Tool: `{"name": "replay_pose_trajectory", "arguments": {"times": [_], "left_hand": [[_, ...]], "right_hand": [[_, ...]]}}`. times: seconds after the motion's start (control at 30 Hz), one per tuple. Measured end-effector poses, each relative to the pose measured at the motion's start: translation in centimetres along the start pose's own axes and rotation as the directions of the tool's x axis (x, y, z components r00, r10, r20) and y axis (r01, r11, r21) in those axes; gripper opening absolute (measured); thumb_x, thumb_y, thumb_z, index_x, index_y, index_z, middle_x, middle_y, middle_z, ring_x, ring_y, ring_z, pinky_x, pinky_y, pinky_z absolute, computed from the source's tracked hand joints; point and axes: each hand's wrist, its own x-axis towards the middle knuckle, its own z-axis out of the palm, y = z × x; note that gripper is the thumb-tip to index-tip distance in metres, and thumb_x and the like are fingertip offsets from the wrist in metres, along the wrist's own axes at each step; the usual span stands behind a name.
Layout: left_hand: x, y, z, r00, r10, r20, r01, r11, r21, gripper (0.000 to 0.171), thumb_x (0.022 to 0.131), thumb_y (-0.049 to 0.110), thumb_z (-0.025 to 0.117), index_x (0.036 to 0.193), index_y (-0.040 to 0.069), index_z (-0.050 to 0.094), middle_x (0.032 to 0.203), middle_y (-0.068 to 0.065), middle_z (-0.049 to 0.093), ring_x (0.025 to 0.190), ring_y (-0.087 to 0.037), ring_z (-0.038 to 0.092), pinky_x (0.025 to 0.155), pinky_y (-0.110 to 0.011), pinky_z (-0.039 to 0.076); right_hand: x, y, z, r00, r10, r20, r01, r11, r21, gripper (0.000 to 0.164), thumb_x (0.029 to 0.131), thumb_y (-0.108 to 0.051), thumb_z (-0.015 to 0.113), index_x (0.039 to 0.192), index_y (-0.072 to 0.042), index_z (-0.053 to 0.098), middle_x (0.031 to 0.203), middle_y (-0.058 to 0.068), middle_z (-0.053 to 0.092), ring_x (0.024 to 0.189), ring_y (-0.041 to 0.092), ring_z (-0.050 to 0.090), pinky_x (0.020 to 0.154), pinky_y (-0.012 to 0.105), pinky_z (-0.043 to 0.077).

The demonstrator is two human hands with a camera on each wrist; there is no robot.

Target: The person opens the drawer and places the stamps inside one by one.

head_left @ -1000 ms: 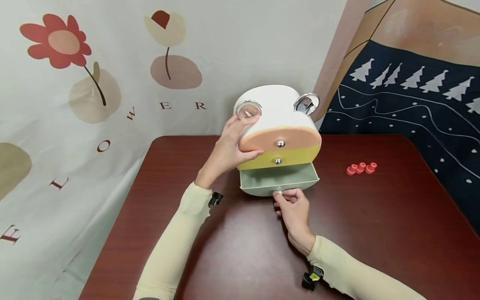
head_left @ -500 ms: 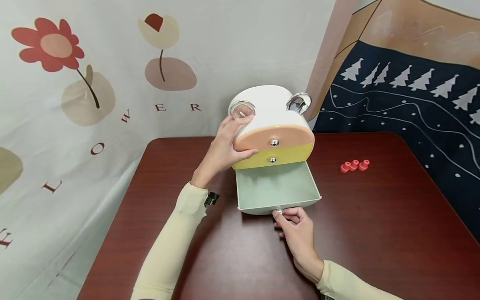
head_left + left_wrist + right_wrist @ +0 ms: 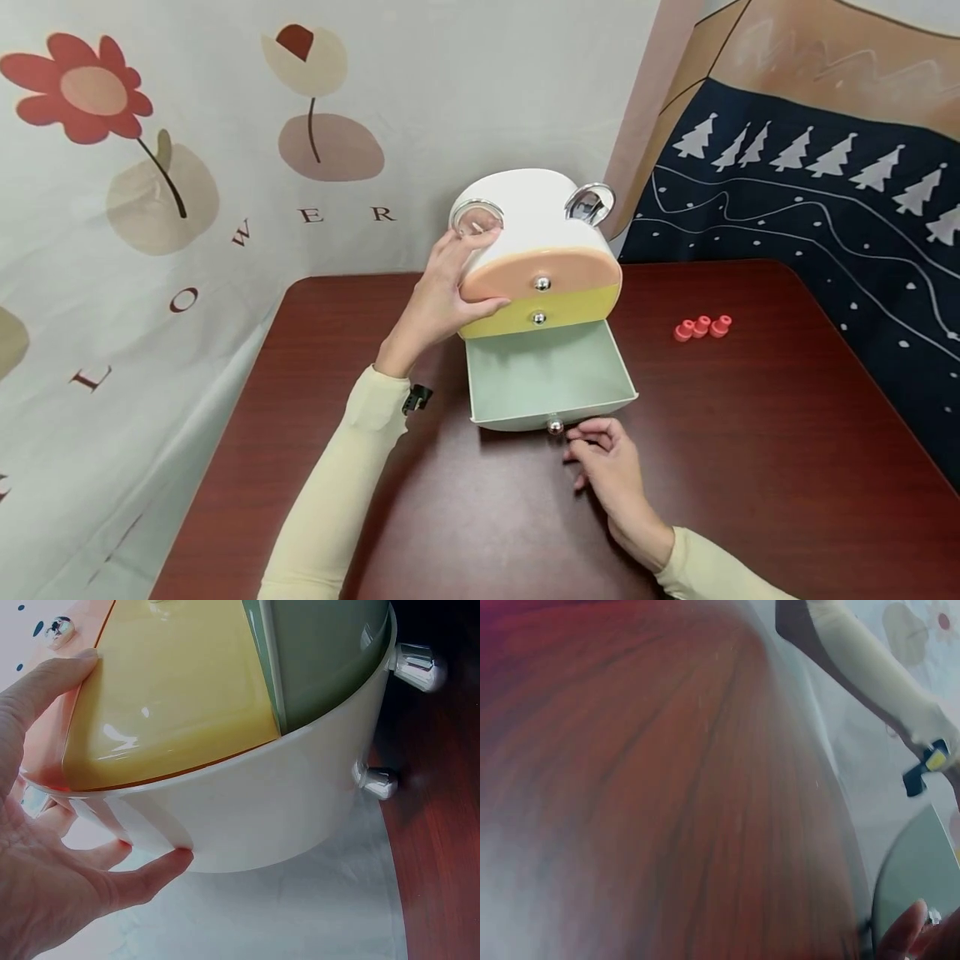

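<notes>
A small white drawer cabinet (image 3: 525, 204) with round silver-rimmed ears stands on the table. Its orange top drawer (image 3: 573, 268) and yellow middle drawer (image 3: 581, 308) are closed, while the green bottom drawer (image 3: 547, 375) is pulled far out, with nothing inside. My left hand (image 3: 442, 292) grips the cabinet's left side, thumb over the front and fingers along the white shell (image 3: 247, 817). Just right of the green drawer's silver knob (image 3: 555, 426), my right hand (image 3: 611, 467) hovers with loosely bent fingers, apart from the knob and holding nothing. In the right wrist view only its fingertips (image 3: 904, 930) show.
Several small red peg-like pieces, among them a red piece (image 3: 701, 327), stand in a row on the brown table (image 3: 780, 433) to the right of the cabinet. Behind it hangs a flower-printed cloth (image 3: 420, 100); a dark tree-printed cloth (image 3: 795, 192) hangs at the right.
The green drawer has slid out toward me, drawn by my right hand on its knob. That hand has since let go and moved slightly right. My left hand keeps its grip on the cabinet.
</notes>
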Motion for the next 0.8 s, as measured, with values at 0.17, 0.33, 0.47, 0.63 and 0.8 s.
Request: {"name": "replay_pose_trajectory", "arguments": {"times": [0.17, 0.33, 0.47, 0.63, 0.8], "left_hand": [[0.0, 0.0, -0.2, 1.000, 0.012, -0.006, -0.012, 1.000, 0.006, 0.087, 0.081, 0.017, 0.100, 0.156, 0.014, 0.056, 0.159, -0.011, 0.056, 0.155, -0.035, 0.033, 0.129, -0.045, 0.021], [-0.2, 0.2, -0.2, 0.999, -0.034, 0.002, 0.034, 0.999, 0.006, 0.087, 0.081, 0.018, 0.100, 0.157, 0.018, 0.056, 0.160, -0.009, 0.054, 0.156, -0.034, 0.031, 0.125, -0.054, 0.030], [-0.3, 0.3, -0.3, 1.000, -0.030, -0.003, 0.030, 1.000, 0.003, 0.087, 0.081, 0.018, 0.100, 0.156, 0.018, 0.056, 0.160, -0.007, 0.055, 0.155, -0.035, 0.032, 0.121, -0.057, 0.034], [-0.3, 0.3, -0.3, 1.000, -0.011, -0.008, 0.011, 1.000, -0.002, 0.087, 0.081, 0.016, 0.100, 0.156, 0.016, 0.056, 0.159, -0.008, 0.056, 0.154, -0.035, 0.033, 0.125, -0.051, 0.028], [-0.3, 0.4, -0.3, 1.000, -0.028, 0.002, 0.028, 1.000, -0.002, 0.087, 0.082, 0.017, 0.100, 0.156, 0.016, 0.056, 0.160, -0.009, 0.055, 0.155, -0.036, 0.031, 0.125, -0.050, 0.029]], "right_hand": [[1.1, -1.0, -2.1, 0.997, -0.018, -0.081, 0.022, 0.998, 0.053, 0.020, 0.099, 0.014, 0.059, 0.114, 0.002, 0.055, 0.094, 0.004, 0.069, 0.069, 0.011, 0.067, 0.045, 0.022, 0.048], [2.2, -1.7, -3.8, 0.990, -0.006, -0.142, 0.027, 0.989, 0.145, 0.013, 0.104, 0.008, 0.060, 0.106, -0.004, 0.058, 0.080, 0.001, 0.068, 0.062, 0.010, 0.062, 0.045, 0.021, 0.046], [3.3, -2.3, -4.8, 0.983, -0.009, -0.183, 0.041, 0.984, 0.175, 0.015, 0.103, 0.008, 0.059, 0.105, -0.007, 0.060, 0.080, 0.000, 0.069, 0.066, 0.009, 0.062, 0.045, 0.020, 0.046], [5.3, -3.0, -5.9, 0.965, -0.091, -0.245, 0.128, 0.982, 0.138, 0.009, 0.104, 0.002, 0.068, 0.107, -0.006, 0.070, 0.086, -0.002, 0.071, 0.067, 0.009, 0.061, 0.045, 0.020, 0.046], [7.5, -3.6, -7.1, 0.941, -0.160, -0.297, 0.199, 0.974, 0.106, 0.011, 0.103, -0.008, 0.077, 0.112, -0.003, 0.077, 0.090, -0.001, 0.074, 0.072, 0.009, 0.062, 0.049, 0.019, 0.048]]}}
